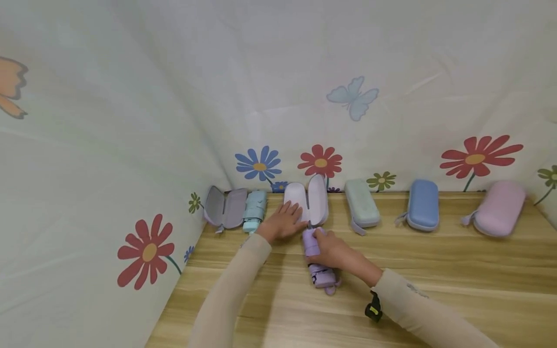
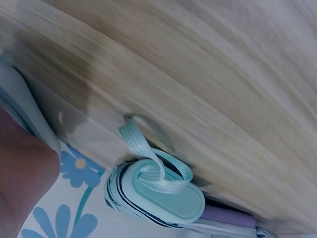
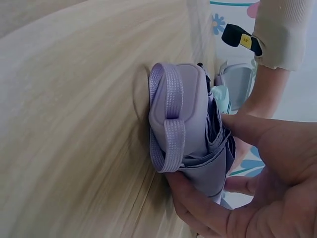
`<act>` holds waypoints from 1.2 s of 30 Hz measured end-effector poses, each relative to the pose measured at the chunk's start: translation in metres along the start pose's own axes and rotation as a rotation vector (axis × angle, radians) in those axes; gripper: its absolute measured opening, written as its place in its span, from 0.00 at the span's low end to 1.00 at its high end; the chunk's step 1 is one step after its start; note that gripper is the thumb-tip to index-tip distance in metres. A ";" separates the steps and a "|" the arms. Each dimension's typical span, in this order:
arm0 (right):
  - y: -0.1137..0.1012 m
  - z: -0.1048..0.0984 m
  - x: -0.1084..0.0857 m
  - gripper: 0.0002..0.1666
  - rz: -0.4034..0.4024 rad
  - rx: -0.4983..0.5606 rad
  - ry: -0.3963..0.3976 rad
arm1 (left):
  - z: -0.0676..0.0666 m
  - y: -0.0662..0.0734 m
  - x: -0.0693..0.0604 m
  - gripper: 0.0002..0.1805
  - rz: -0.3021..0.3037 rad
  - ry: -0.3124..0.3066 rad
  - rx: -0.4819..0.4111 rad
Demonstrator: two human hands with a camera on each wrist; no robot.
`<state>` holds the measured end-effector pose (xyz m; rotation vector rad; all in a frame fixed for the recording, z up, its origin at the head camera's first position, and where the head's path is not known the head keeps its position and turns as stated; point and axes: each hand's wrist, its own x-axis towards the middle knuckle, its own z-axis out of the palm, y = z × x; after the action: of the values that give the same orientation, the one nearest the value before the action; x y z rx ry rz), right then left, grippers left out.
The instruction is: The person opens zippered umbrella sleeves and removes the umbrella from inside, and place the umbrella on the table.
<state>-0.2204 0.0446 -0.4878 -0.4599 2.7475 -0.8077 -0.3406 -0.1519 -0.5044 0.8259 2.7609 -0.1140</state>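
My right hand (image 1: pixel 332 249) grips a folded purple umbrella (image 1: pixel 319 261) by its upper part, over the wooden table. In the right wrist view, thumb and fingers hold the sides of the purple umbrella (image 3: pixel 190 119), its strap loop toward the camera. My left hand (image 1: pixel 285 223) lies with extended fingers on the near left part of an open case with a white lining (image 1: pixel 317 200), just beyond the umbrella. A folded mint umbrella (image 1: pixel 255 210) lies left of that hand, beside an open grey-purple case (image 1: pixel 235 208).
To the right stand a closed mint case (image 1: pixel 363 203), a closed blue case (image 1: pixel 424 203) and a closed pink case (image 1: pixel 502 208), in a row along the back edge of the table (image 1: pixel 417 270). A curtain with printed flowers (image 1: pixel 278 87) hangs behind and at the left.
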 end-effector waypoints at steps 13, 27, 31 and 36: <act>-0.012 0.008 0.023 0.46 0.001 0.020 0.080 | -0.007 -0.014 0.011 0.35 0.005 -0.065 0.012; -0.013 0.008 0.025 0.42 0.000 0.044 0.088 | -0.009 -0.016 0.010 0.34 0.028 -0.052 0.071; -0.008 0.005 0.025 0.42 -0.017 0.077 0.055 | -0.005 -0.017 0.012 0.34 0.017 -0.054 0.038; 0.005 -0.005 0.019 0.41 -0.094 0.147 -0.022 | 0.008 -0.020 0.016 0.34 0.003 -0.020 0.035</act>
<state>-0.2402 0.0440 -0.4894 -0.5669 2.6391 -1.0130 -0.3630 -0.1612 -0.5167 0.8324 2.7466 -0.1692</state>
